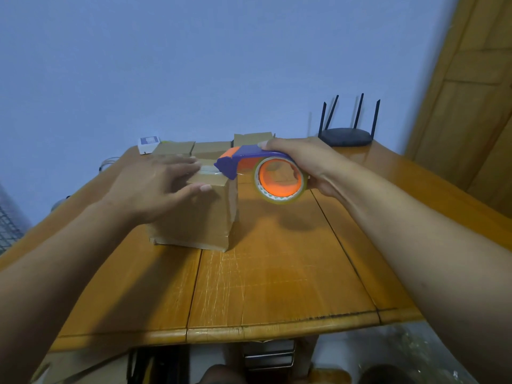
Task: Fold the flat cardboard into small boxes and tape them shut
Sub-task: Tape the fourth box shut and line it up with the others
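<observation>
Right grip point(299, 162) around dispenser point(249, 156) at box point(194, 217)

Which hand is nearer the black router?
Right. The right hand, gripping the tape dispenser, is front-left of the router; the left hand rests on the box, farther left.
</observation>
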